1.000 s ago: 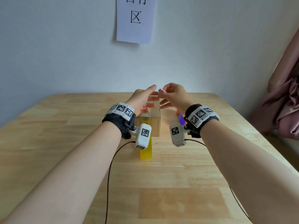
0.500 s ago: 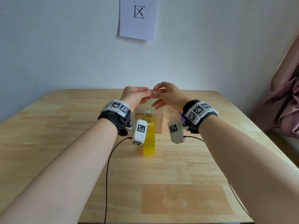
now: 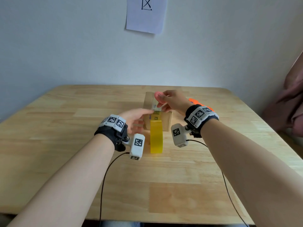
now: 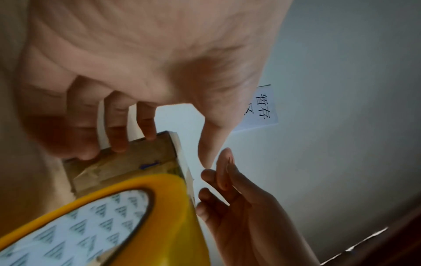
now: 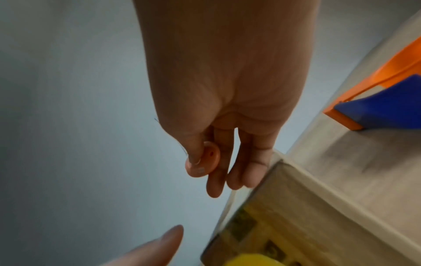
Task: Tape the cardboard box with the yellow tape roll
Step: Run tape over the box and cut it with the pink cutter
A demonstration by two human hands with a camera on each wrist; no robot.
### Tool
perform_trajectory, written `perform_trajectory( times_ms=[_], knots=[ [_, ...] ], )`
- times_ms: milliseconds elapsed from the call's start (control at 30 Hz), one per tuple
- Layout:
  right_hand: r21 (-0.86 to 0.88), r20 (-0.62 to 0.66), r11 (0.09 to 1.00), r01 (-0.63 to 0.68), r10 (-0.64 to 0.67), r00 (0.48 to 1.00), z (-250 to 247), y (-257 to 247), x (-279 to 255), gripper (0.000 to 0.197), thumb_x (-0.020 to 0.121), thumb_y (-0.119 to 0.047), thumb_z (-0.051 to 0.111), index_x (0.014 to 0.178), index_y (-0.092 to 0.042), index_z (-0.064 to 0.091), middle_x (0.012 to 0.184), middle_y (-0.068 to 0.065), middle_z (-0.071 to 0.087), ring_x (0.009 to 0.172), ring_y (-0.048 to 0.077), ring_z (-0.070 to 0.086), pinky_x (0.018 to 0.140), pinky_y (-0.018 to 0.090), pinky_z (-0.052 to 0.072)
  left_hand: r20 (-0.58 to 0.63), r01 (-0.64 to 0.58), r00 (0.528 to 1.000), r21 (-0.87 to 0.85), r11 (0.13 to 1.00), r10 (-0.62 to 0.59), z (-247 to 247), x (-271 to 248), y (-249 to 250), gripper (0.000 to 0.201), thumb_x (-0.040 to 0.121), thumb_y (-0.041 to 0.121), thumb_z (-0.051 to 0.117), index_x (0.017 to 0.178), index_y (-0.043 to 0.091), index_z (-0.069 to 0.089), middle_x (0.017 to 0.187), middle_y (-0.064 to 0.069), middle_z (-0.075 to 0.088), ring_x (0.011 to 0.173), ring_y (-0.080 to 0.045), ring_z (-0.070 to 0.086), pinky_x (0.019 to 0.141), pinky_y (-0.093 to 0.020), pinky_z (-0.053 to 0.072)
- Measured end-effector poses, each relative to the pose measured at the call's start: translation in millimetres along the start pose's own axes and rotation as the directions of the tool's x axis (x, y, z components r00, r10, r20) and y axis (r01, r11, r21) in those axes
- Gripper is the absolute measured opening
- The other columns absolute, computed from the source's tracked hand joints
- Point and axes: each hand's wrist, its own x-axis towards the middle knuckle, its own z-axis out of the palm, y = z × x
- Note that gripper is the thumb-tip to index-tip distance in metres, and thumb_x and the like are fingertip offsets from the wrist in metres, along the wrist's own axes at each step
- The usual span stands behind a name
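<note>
A small cardboard box (image 3: 165, 122) sits mid-table, with a clear strip of tape (image 3: 155, 105) running over its top. The yellow tape roll (image 3: 156, 139) stands on edge against the box's near face, also seen close up as the yellow roll (image 4: 166, 201). My left hand (image 3: 147, 114) reaches the box from the left; its fingers (image 4: 118, 144) rest on the box's side (image 4: 127, 162), and one straight finger points at the top front edge. My right hand (image 3: 161, 102) hovers over the box top, pinching a small pink disc (image 5: 202, 165) between thumb and fingers.
An orange and blue object (image 5: 387, 100) lies on the table right of the box, partly behind my right wrist. Wrist-camera cables (image 3: 105, 181) trail toward the near edge. A paper sign (image 3: 146, 15) hangs on the wall. Pinkish cloth (image 3: 291, 104) hangs at the right.
Both hands have come down from above the box. The left hand dropped to the box's left side and front edge. The right hand, still holding the pink disc, sank to just over the top.
</note>
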Motion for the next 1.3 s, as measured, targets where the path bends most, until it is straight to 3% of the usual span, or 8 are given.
perform_trajectory(
  times_ms=[100, 200, 567, 700, 833, 967, 1100, 1300],
  knots=[
    [0.027, 0.013, 1.0, 0.005, -0.006, 1.0, 5, 13, 2, 0.041, 0.099, -0.039, 0.063, 0.114, -0.001, 0.066, 0.095, 0.017, 0.078, 0.079, 0.024, 0.069, 0.082, 0.041, 0.06, 0.165, 0.006, 0.986, -0.069, 0.998, 0.006, 10, 5, -13, 0.059, 0.075, 0.05, 0.085, 0.118, 0.015, 0.067, 0.124, -0.005, 0.066, 0.099, -0.029, 0.064, 0.071, -0.037, 0.058],
    [0.015, 0.036, 1.0, 0.012, -0.012, 0.999, 2, 16, 1, 0.035, 0.102, -0.033, 0.06, 0.114, -0.001, 0.066, 0.097, 0.017, 0.077, 0.08, 0.022, 0.068, 0.076, 0.032, 0.057, 0.173, -0.106, 0.975, -0.172, 0.979, 0.136, 20, 12, -23, 0.058, 0.078, 0.036, 0.086, 0.126, 0.009, 0.068, 0.117, -0.013, 0.068, 0.102, -0.03, 0.064, 0.07, -0.038, 0.059],
    [0.0, 0.054, 1.0, 0.009, -0.009, 0.999, 5, 18, 2, 0.018, 0.101, -0.022, 0.059, 0.108, -0.007, 0.067, 0.091, 0.012, 0.075, 0.08, 0.02, 0.065, 0.079, 0.03, 0.055, 0.178, -0.272, 0.935, -0.199, 0.942, 0.307, 20, 7, -29, 0.01, 0.089, 0.003, 0.074, 0.096, 0.009, 0.072, 0.077, -0.001, 0.079, 0.077, -0.015, 0.071, 0.07, -0.026, 0.056],
    [-0.006, 0.039, 1.0, 0.005, -0.005, 0.999, 6, 19, 2, 0.019, 0.102, -0.022, 0.058, 0.112, -0.007, 0.066, 0.089, 0.01, 0.074, 0.077, 0.017, 0.064, 0.071, 0.023, 0.052, 0.236, -0.187, 0.946, -0.158, 0.97, 0.221, 21, 1, -31, 0.015, 0.089, 0.019, 0.077, 0.101, 0.012, 0.072, 0.092, -0.005, 0.077, 0.083, -0.02, 0.071, 0.071, -0.032, 0.058],
    [0.017, 0.035, 1.0, -0.009, 0.009, 0.999, 4, 21, 2, 0.022, 0.102, -0.021, 0.059, 0.116, -0.005, 0.066, 0.09, 0.011, 0.075, 0.08, 0.018, 0.066, 0.074, 0.025, 0.053, 0.274, -0.144, 0.942, -0.186, 0.972, 0.193, 23, 6, -46, 0.052, 0.074, 0.04, 0.085, 0.118, 0.019, 0.068, 0.113, -0.008, 0.073, 0.103, -0.026, 0.066, 0.086, -0.04, 0.052],
    [0.022, 0.017, 1.0, -0.02, 0.019, 1.0, 4, 19, 0, 0.019, 0.102, -0.017, 0.058, 0.113, -0.005, 0.066, 0.09, 0.009, 0.076, 0.076, 0.015, 0.066, 0.066, 0.021, 0.052, 0.243, -0.212, 0.937, -0.179, 0.961, 0.252, 22, 7, -48, 0.077, 0.072, 0.037, 0.086, 0.14, 0.034, 0.05, 0.132, -0.008, 0.066, 0.11, -0.029, 0.067, 0.077, -0.044, 0.059],
    [0.052, 0.037, 0.999, -0.002, 0.0, 0.999, -1, 14, 0, 0.018, 0.104, -0.017, 0.056, 0.112, -0.004, 0.065, 0.09, 0.01, 0.075, 0.071, 0.017, 0.066, 0.062, 0.023, 0.052, 0.258, -0.215, 0.933, -0.165, 0.963, 0.252, 21, 4, -45, 0.072, 0.081, 0.032, 0.084, 0.14, 0.04, 0.044, 0.136, -0.01, 0.062, 0.111, -0.031, 0.066, 0.08, -0.049, 0.059],
    [-0.291, 0.15, 0.945, 0.146, -0.105, 0.983, -9, 6, -10, 0.015, 0.103, -0.024, 0.058, 0.112, -0.017, 0.068, 0.082, 0.004, 0.074, 0.055, 0.01, 0.059, 0.051, 0.025, 0.049, 0.242, -0.203, 0.941, -0.164, 0.965, 0.238, 22, 8, -45, 0.08, 0.07, 0.041, 0.088, 0.138, 0.045, 0.046, 0.14, -0.01, 0.057, 0.118, -0.036, 0.062, 0.09, -0.056, 0.057]
  ],
)
